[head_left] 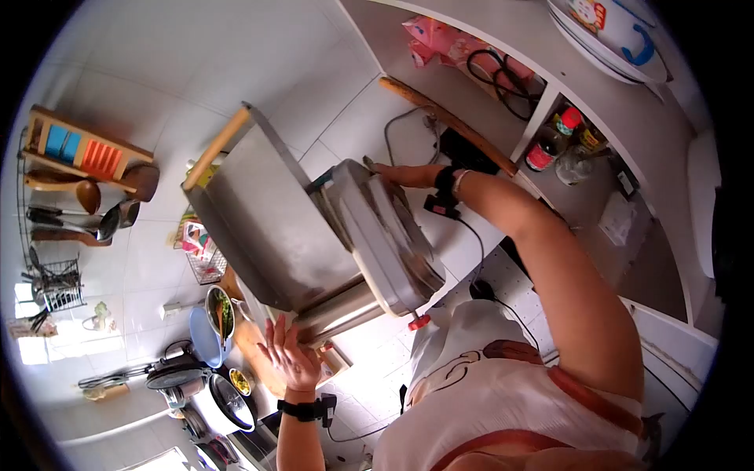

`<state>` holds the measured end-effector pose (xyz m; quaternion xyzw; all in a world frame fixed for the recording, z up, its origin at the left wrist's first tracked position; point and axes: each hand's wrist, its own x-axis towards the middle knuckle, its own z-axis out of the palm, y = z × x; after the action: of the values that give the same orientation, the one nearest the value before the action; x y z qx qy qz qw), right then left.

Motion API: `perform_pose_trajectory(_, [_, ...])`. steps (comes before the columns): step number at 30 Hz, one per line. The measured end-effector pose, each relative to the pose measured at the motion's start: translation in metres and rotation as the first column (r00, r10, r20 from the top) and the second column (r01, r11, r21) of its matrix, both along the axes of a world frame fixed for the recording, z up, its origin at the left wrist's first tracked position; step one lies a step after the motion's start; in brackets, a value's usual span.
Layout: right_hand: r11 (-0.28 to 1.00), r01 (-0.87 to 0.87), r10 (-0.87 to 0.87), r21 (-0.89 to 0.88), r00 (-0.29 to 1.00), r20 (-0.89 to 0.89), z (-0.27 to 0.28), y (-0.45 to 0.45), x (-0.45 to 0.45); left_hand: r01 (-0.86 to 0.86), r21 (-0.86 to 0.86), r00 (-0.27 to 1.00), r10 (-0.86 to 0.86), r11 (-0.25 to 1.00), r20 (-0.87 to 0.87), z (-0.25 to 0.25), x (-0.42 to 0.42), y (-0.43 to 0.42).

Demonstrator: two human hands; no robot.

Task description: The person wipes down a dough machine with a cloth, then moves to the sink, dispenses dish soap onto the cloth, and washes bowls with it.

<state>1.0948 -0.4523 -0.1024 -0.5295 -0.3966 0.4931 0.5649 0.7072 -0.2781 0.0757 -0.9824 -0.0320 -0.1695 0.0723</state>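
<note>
A grey metal appliance with rounded corners and a red knob stands in the middle; its exact kind I cannot make out. Beside it is a wide sheet-metal tray with raised edges and a wooden strip along its far end. My right hand is at the appliance's far end, fingers bent over its edge and partly hidden. My left hand is open, fingers spread, beside a shiny metal cylinder along the tray's near edge. Both wrists wear black bands.
Shelving on the right holds bottles, a black cable and a pink bag, with stacked bowls above. At left hang wooden spoons and graters. Below are a pot of greens and a blue basin.
</note>
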Motion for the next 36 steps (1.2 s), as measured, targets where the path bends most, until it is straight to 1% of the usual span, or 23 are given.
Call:
perform_pose_trajectory(6, [0.961, 0.129, -0.159, -0.244, 0.981, -0.108, -0.035, -0.006, -0.027, 0.015, 0.028, 1.0, -0.015, 0.999, -0.02, 0.0, 0.001, 0.002])
perform_pose_trajectory(9, [0.985, 0.141, -0.141, -0.095, 0.99, 0.0, -0.068, -0.009, -0.039, 0.015, 0.007, 1.0, -0.015, 1.0, -0.003, -0.001, 0.001, 0.002])
perform_pose_trajectory(10, [0.977, 0.209, -0.211, 0.043, 0.91, 0.358, -0.108, -0.011, -0.045, 0.018, 0.02, 1.0, -0.018, 1.0, -0.005, 0.0, 0.0, 0.001])
perform_pose_trajectory(11, [0.976, 0.213, -0.214, 0.044, 0.91, 0.354, -0.099, -0.021, -0.059, 0.02, 0.033, 1.0, -0.02, 0.999, -0.004, 0.0, 0.0, 0.002])
perform_pose_trajectory(13, [0.935, 0.345, -0.354, 0.084, 0.884, 0.305, -0.069, -0.044, -0.107, 0.013, 0.038, 1.0, -0.013, 0.999, 0.008, -0.002, 0.0, 0.002])
perform_pose_trajectory(14, [0.934, 0.356, -0.357, 0.035, 0.932, 0.064, -0.054, -0.051, -0.12, -0.007, 0.064, 1.0, 0.007, 0.998, 0.002, 0.0, 0.002, -0.002])
perform_pose_trajectory(15, [0.927, 0.375, -0.372, -0.018, 0.91, -0.182, -0.038, -0.059, -0.132, 0.0, 0.067, 1.0, -0.001, 0.998, 0.007, -0.001, 0.002, -0.001])
perform_pose_trajectory(17, [0.793, 0.61, -0.601, -0.001, 0.781, -0.171, -0.055, -0.062, -0.15, -0.005, 0.067, 1.0, 0.005, 0.998, -0.011, 0.002, 0.003, -0.003])
perform_pose_trajectory(18, [0.746, 0.657, -0.649, 0.111, 0.754, -0.102, -0.062, -0.056, -0.151, -0.005, 0.063, 1.0, 0.005, 0.998, -0.006, 0.001, 0.003, -0.003])
perform_pose_trajectory(19, [0.747, 0.656, -0.648, 0.11, 0.755, -0.101, -0.047, -0.058, -0.148, -0.006, 0.062, 1.0, 0.006, 0.998, -0.006, 0.001, 0.003, -0.003])
perform_pose_trajectory(20, [0.786, 0.616, -0.57, 0.05, 0.754, -0.327, -0.032, -0.063, -0.142, -0.005, 0.067, 1.0, 0.006, 0.998, -0.006, 0.001, 0.002, -0.003])
perform_pose_trajectory(21, [0.827, 0.562, -0.472, 0.009, 0.702, -0.533, -0.019, -0.064, -0.131, -0.005, 0.072, 1.0, 0.005, 0.997, 0.003, 0.0, 0.002, -0.002])
perform_pose_trajectory(22, [0.796, 0.601, -0.516, 0.074, 0.737, -0.437, -0.04, -0.051, -0.124, 0.0, 0.073, 1.0, 0.0, 0.997, -0.001, -0.002, 0.001, 0.0])
perform_pose_trajectory(23, [0.76, 0.636, -0.567, 0.137, 0.751, -0.338, -0.038, -0.043, -0.118, -0.003, 0.072, 1.0, 0.003, 0.997, 0.0, -0.001, 0.0, 0.001])
perform_pose_trajectory(24, [0.781, 0.622, -0.454, 0.063, 0.633, -0.627, -0.038, -0.042, -0.116, 0.001, 0.069, 1.0, -0.001, 0.998, 0.004, -0.001, 0.001, 0.0])
perform_pose_trajectory(25, [0.811, 0.585, -0.31, -0.001, 0.429, -0.848, -0.02, -0.046, -0.115, 0.004, 0.066, 1.0, -0.004, 0.998, 0.006, -0.001, 0.001, 0.0])
perform_pose_trajectory(26, [0.812, 0.583, -0.352, 0.006, 0.498, -0.793, -0.014, -0.054, -0.125, -0.001, 0.07, 1.0, 0.001, 0.998, 0.005, -0.001, 0.001, -0.001])
perform_pose_trajectory(28, [0.843, 0.538, -0.386, -0.01, 0.592, -0.707, -0.029, -0.07, -0.153, -0.008, 0.073, 1.0, 0.008, 0.997, -0.004, 0.0, 0.0, -0.002])
perform_pose_trajectory(30, [0.793, 0.608, -0.416, -0.029, 0.506, -0.755, -0.011, -0.082, -0.181, -0.001, 0.085, 1.0, 0.001, 0.996, -0.001, 0.0, 0.002, -0.002])
perform_pose_trajectory(32, [0.811, 0.585, -0.404, 0.013, 0.577, -0.709, -0.019, -0.094, -0.205, 0.017, 0.066, 1.0, -0.018, 0.998, 0.009, 0.0, 0.002, -0.001])
perform_pose_trajectory(34, [0.772, 0.635, -0.494, -0.024, 0.576, -0.651, -0.021, -0.093, -0.222, 0.009, 0.08, 0.999, -0.011, 0.997, 0.036, -0.004, 0.002, 0.003])
perform_pose_trajectory(35, [0.769, 0.639, -0.495, -0.015, 0.581, -0.647, -0.022, -0.09, -0.232, 0.012, 0.083, 0.999, -0.015, 0.997, 0.046, -0.004, 0.002, 0.003])
perform_pose_trajectory(36, [0.696, 0.714, -0.586, -0.076, 0.504, -0.634, -0.022, -0.085, -0.243, 0.008, 0.078, 0.999, -0.012, 0.997, 0.045, -0.004, 0.003, 0.003])
